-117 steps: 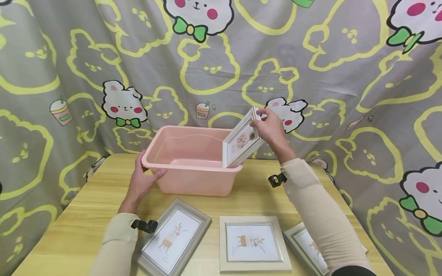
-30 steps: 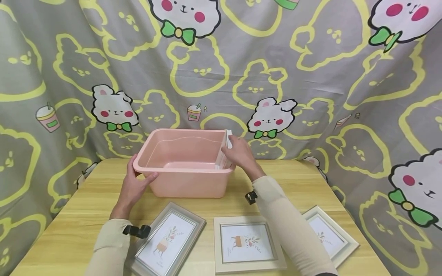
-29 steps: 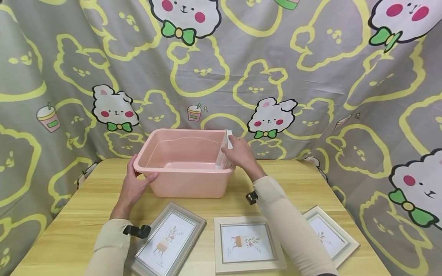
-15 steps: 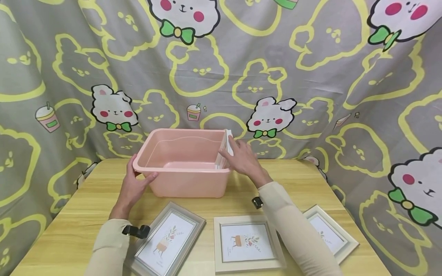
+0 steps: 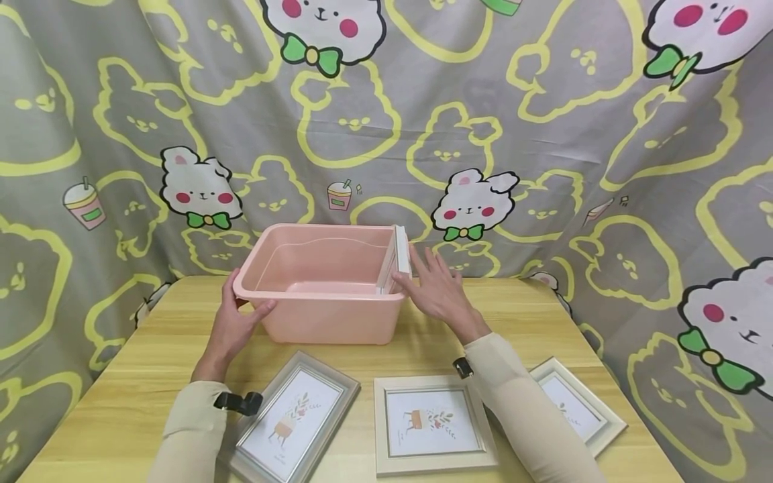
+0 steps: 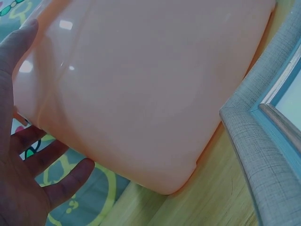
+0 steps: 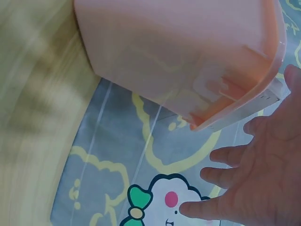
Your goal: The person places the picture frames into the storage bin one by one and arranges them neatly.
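A pink plastic bin stands on the wooden table. My left hand holds its front left corner by the rim, thumb in front and fingers round the side. Inside the bin, a white picture frame stands on edge along the right end, its top edge showing just above the rim. Beside that frame is my right hand, fingers spread and straight, the thumb right at the frame's edge. The right wrist view shows this open palm next to the rim, with nothing in it.
Three more picture frames lie face up in front of the bin: a grey one at left, a cream one in the middle and another cream one at right, partly under my right sleeve. Behind the table hangs a patterned curtain.
The white frame has gone from a tilt over the bin to standing inside its right end. My right hand has let go of it and moved slightly right. My left hand stays on the rim.
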The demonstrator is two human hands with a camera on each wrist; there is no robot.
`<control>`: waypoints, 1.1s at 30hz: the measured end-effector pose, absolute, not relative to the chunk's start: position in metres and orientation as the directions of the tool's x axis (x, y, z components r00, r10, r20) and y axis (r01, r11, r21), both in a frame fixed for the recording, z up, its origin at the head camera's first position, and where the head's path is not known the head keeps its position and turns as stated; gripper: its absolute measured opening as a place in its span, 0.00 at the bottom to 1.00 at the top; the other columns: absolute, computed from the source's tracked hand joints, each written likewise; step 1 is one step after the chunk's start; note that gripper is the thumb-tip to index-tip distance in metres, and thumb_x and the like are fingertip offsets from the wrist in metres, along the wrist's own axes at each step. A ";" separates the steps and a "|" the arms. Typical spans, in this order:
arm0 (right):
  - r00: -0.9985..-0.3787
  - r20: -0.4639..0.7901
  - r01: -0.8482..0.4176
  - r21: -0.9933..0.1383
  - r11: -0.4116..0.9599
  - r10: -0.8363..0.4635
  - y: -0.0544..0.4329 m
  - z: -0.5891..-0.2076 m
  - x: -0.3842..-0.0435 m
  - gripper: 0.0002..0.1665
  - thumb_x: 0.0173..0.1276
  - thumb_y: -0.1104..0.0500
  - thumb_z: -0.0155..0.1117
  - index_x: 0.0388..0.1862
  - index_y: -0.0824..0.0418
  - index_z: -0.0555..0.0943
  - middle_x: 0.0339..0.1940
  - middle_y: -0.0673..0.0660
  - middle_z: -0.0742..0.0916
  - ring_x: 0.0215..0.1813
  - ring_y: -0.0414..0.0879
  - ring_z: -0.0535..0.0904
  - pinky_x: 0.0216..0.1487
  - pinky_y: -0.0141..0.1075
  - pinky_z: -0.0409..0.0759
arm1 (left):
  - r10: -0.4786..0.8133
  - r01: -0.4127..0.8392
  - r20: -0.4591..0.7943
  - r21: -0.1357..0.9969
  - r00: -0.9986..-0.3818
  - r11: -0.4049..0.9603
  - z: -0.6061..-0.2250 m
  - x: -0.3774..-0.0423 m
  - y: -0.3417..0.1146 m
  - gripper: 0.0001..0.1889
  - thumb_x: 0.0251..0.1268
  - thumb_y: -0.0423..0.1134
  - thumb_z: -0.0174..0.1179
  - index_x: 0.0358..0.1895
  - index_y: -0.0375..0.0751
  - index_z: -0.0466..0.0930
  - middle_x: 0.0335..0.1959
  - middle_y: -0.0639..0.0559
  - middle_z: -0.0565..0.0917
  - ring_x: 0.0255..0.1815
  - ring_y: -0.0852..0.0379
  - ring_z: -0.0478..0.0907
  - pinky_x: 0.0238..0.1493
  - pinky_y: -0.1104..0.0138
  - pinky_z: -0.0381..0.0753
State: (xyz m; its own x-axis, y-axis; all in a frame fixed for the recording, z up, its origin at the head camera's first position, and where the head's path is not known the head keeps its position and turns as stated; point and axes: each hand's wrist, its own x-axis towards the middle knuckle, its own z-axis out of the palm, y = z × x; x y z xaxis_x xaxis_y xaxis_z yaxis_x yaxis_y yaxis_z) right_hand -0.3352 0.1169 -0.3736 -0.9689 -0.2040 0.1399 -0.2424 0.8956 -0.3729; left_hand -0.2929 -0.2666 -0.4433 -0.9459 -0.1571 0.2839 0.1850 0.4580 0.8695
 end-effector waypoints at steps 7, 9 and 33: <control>-0.969 0.121 -0.247 -0.351 0.903 -0.217 0.124 -0.384 -0.332 0.50 0.65 0.19 0.25 0.79 0.40 0.40 0.81 0.56 0.45 0.81 0.59 0.38 0.70 0.73 0.40 | -0.153 0.191 0.288 0.869 -0.945 0.457 -0.443 -0.292 -0.266 0.54 0.60 0.49 0.66 0.79 0.56 0.33 0.72 0.38 0.61 0.66 0.40 0.62 0.63 0.40 0.62; -0.968 0.121 -0.248 -0.352 0.902 -0.219 0.126 -0.387 -0.331 0.49 0.65 0.20 0.24 0.79 0.40 0.40 0.81 0.55 0.45 0.81 0.59 0.38 0.69 0.73 0.40 | -0.152 0.185 0.282 0.868 -0.947 0.460 -0.443 -0.291 -0.266 0.54 0.60 0.50 0.66 0.78 0.56 0.33 0.72 0.38 0.61 0.66 0.40 0.62 0.63 0.40 0.63; -0.989 0.088 -0.144 -0.332 0.932 -0.121 0.175 -0.418 -0.314 0.46 0.69 0.24 0.26 0.80 0.44 0.42 0.81 0.59 0.44 0.80 0.64 0.39 0.66 0.76 0.42 | -0.140 0.199 0.289 0.871 -0.947 0.450 -0.444 -0.292 -0.267 0.53 0.61 0.49 0.65 0.79 0.54 0.33 0.72 0.37 0.60 0.66 0.39 0.62 0.62 0.38 0.63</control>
State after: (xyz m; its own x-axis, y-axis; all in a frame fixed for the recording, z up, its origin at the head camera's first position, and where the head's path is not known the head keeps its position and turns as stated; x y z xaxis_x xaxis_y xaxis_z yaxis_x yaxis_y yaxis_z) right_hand -0.3135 0.1748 -0.4183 -0.9887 -0.1210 0.0881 -0.1437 0.9323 -0.3319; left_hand -0.2922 -0.2668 -0.4436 -0.9471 -0.1396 0.2890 0.1994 0.4496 0.8707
